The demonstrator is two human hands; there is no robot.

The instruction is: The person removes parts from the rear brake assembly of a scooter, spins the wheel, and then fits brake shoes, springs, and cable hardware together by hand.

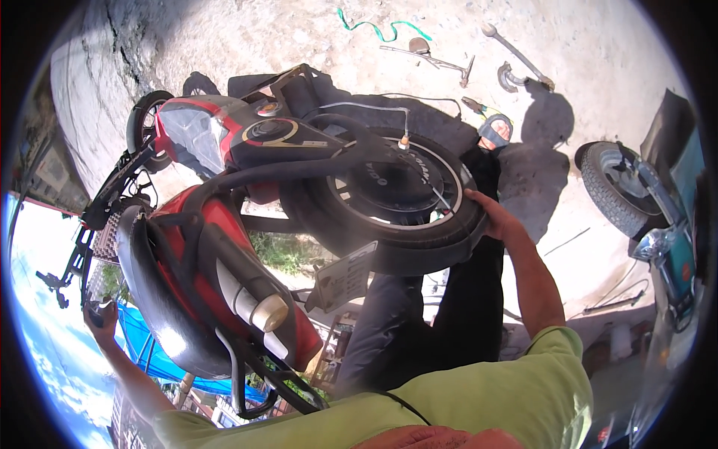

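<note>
A person in a yellow-green shirt (486, 382) leans over a red-and-black motorcycle (224, 161) on sunlit, pale ground (292, 34), arms spread wide. The right grip (495, 217) clasps the outer edge of the rear tyre (467, 238), the thumb lying on the rubber and the fingers partly hidden. At far left, the left grip (102, 320) appears closed around the black handlebar (77, 262), though the fisheye rim leaves it small.

The rear wheel sits at the center of the view, its dark hub (385, 179) facing up toward the camera, between the right grip and the motorcycle's body. A pale line runs to a small fitting (404, 141) at the wheel's far side. Nearer the person are a license plate (342, 278), the glossy black seat (161, 299) and an amber-lensed lamp (269, 313).

Strewn on the ground beyond are a large wrench (516, 56), a T-shaped tool (437, 60) and a curled green strap (374, 28). At right, another wheel (609, 179) stands near a teal machine part (677, 273). Blue sheeting (146, 340) shows at lower left.
</note>
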